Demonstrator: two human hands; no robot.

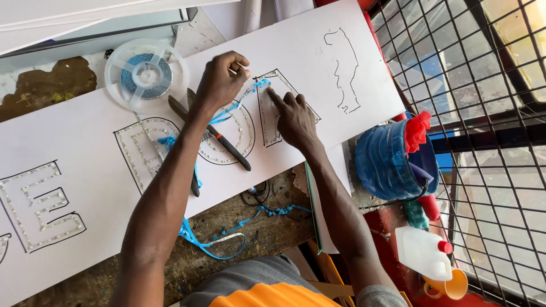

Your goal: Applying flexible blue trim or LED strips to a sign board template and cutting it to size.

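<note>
Workbench (273, 227) beside metal grille (483, 85)

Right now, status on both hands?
Left hand pinching the blue strip. Right hand pressing on the outlined letter. Scissors beneath left forearm.

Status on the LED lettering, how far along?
Done: E, D and O outlines hold strip. In hand: left hand feeds the blue-backed strip while the right hand presses it onto the triangular letter. Left: the sketched outline is still bare.
</note>
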